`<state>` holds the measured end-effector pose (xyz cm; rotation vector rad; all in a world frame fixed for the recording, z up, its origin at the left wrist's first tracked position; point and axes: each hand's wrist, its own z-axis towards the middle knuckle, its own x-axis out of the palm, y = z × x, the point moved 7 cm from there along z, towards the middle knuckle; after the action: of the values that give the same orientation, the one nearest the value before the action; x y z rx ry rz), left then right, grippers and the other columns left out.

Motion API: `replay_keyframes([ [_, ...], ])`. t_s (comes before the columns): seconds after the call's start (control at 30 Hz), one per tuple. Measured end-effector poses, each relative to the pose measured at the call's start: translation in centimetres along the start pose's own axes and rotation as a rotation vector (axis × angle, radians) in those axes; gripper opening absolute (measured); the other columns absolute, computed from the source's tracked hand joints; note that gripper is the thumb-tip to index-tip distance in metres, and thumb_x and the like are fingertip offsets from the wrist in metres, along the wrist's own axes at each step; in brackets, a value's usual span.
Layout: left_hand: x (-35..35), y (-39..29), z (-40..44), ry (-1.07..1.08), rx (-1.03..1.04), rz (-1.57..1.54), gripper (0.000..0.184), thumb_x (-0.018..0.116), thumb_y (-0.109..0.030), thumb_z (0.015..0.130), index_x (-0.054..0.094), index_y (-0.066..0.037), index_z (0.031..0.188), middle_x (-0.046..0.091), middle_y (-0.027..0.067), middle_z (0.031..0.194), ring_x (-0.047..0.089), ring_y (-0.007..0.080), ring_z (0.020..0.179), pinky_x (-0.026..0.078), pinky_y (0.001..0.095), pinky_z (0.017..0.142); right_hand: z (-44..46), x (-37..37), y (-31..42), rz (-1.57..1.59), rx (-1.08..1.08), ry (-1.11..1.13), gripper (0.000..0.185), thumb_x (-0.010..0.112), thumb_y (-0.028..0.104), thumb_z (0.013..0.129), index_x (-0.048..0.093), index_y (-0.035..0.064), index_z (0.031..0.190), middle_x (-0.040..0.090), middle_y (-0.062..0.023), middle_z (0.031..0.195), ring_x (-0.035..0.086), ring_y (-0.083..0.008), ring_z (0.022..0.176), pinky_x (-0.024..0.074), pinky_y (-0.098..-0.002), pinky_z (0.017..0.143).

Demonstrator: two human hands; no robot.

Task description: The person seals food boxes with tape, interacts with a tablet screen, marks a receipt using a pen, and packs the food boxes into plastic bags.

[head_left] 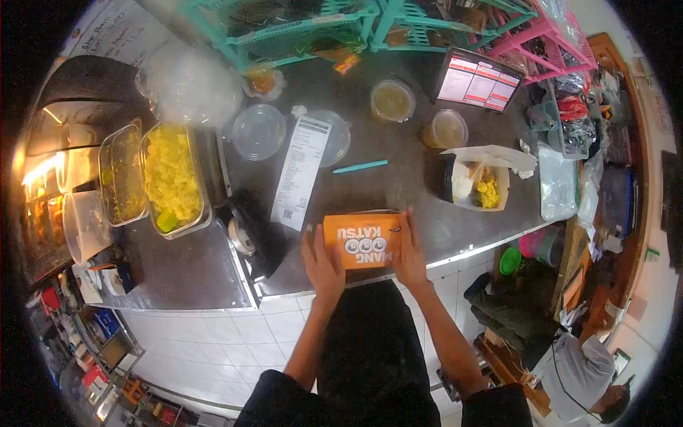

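Note:
An orange takeaway box (361,222) with white "MANG KATSU" lettering, upside down to me, is at the table's front edge. My left hand (324,265) is pressed along its left side, and my right hand (410,250) clasps the right side, so the box is held between both. Beyond it lies a long printed receipt (302,171), overlapping a clear round lid (336,139). A teal pen (360,166) rests to the right of the receipt. An open takeaway box (462,201) with yellow food inside stands farther right.
Glass trays of yellow food (206,213) stand left, near a black device (260,245). Lidded cups (392,100) and a tablet (478,82) are at the back, below teal racks (306,32). A person in grey (576,370) is at lower right.

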<state>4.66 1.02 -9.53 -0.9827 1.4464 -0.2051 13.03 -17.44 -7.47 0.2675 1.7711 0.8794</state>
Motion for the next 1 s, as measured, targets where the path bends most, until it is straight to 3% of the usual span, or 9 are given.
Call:
replay_keyframes([
  [0.07, 0.4, -3.0, 1.6, 0.157, 0.347, 0.234, 0.069, 0.074, -0.041, 0.078, 0.052, -0.005, 0.133, 0.037, 0.0268, 0.14, 0.026, 0.0457, 0.138, 0.012, 0.0604, 0.115, 0.3, 0.1, -1.2, -0.068, -0.08, -0.028, 0.066, 0.05, 0.015, 0.09, 0.023, 0.0007, 0.148, 0.021, -0.0263, 0.152, 0.032, -0.0458, 0.134, 0.0301, -0.0498, 0.111],
  [0.2, 0.6, -4.1, 2.6, 0.392, 0.532, 0.235, 0.099, 0.076, -0.064, 0.06, 0.047, -0.012, 0.139, 0.03, 0.0213, 0.146, 0.018, 0.0409, 0.142, -0.001, 0.0672, 0.112, 0.4, 1.6, -2.6, 0.086, -0.151, 0.063, 0.069, 0.051, 0.017, 0.087, 0.022, -0.001, 0.147, 0.02, -0.0253, 0.153, 0.031, -0.0437, 0.136, 0.0272, -0.05, 0.113],
  [0.3, 1.6, -3.1, 1.8, 0.422, 0.598, 0.236, 0.099, 0.077, -0.062, 0.062, 0.043, -0.017, 0.143, 0.031, 0.0222, 0.144, 0.019, 0.0387, 0.142, 0.0, 0.0679, 0.112, 0.0, 1.4, -2.6, 0.226, -0.191, -0.103, 0.068, 0.046, 0.015, 0.089, 0.018, -0.0036, 0.148, 0.02, -0.025, 0.153, 0.031, -0.0424, 0.136, 0.0272, -0.0482, 0.113],
  [0.4, 1.8, -3.1, 1.3, 0.348, 0.562, 0.303, 0.095, 0.078, -0.058, 0.063, 0.043, -0.023, 0.144, 0.033, 0.0218, 0.143, 0.027, 0.0382, 0.138, 0.003, 0.0676, 0.111, -0.2, 2.7, -3.8, 0.437, 0.036, -0.019, 0.07, 0.042, 0.014, 0.09, 0.012, -0.0053, 0.15, 0.023, -0.0259, 0.151, 0.032, -0.0417, 0.136, 0.0269, -0.047, 0.113],
  [0.5, 1.3, -3.7, 1.1, 0.331, 0.52, 0.3, 0.09, 0.08, -0.054, 0.063, 0.048, -0.025, 0.141, 0.036, 0.0207, 0.138, 0.032, 0.0391, 0.134, 0.005, 0.0668, 0.111, -0.4, 2.7, -3.3, 0.378, -0.038, -0.011, 0.07, 0.039, 0.013, 0.09, 0.008, -0.0014, 0.152, 0.026, -0.0279, 0.148, 0.031, -0.0437, 0.136, 0.026, -0.0465, 0.113],
  [0.6, 1.1, -3.5, 0.8, 0.313, 0.514, 0.297, 0.089, 0.08, -0.053, 0.062, 0.049, -0.025, 0.14, 0.039, 0.0199, 0.134, 0.033, 0.0396, 0.131, 0.009, 0.0659, 0.11, 0.0, 1.7, -3.5, 0.146, 0.063, -0.021, 0.067, 0.039, 0.014, 0.09, 0.016, 0.0033, 0.152, 0.032, -0.029, 0.142, 0.035, -0.0447, 0.133, 0.0286, -0.0481, 0.111],
  [0.8, 2.0, -2.8, 0.4, 0.309, 0.511, 0.327, 0.091, 0.08, -0.055, 0.062, 0.048, -0.024, 0.141, 0.038, 0.0206, 0.134, 0.032, 0.0397, 0.13, 0.02, 0.0592, 0.105, 1.2, 1.2, -2.1, 0.152, 0.058, 0.067, 0.061, 0.05, 0.012, 0.083, 0.038, 0.0033, 0.141, 0.04, -0.0288, 0.129, 0.048, -0.0475, 0.112, 0.0411, -0.0512, 0.096],
  [0.93, 1.8, -2.8, 0.9, 0.433, 0.432, 0.271, 0.094, 0.079, -0.048, 0.068, 0.036, -0.019, 0.148, 0.035, 0.023, 0.142, 0.032, 0.0403, 0.132, 0.02, 0.0624, 0.105, 2.1, 1.4, -1.8, 0.195, -0.111, -0.067, 0.055, 0.054, 0.009, 0.079, 0.044, 0.0018, 0.132, 0.045, -0.0282, 0.124, 0.048, -0.0473, 0.11, 0.0414, -0.0508, 0.095],
  [1.0, 1.3, -3.5, 1.0, 0.359, 0.496, 0.343, 0.097, 0.079, -0.048, 0.068, 0.034, -0.018, 0.148, 0.03, 0.0232, 0.147, 0.031, 0.0399, 0.134, 0.021, 0.0622, 0.105, 1.7, 1.8, -2.6, 0.199, -0.114, -0.035, 0.052, 0.054, 0.009, 0.08, 0.045, 0.0007, 0.13, 0.045, -0.0281, 0.124, 0.047, -0.0465, 0.113, 0.0396, -0.0506, 0.097],
])
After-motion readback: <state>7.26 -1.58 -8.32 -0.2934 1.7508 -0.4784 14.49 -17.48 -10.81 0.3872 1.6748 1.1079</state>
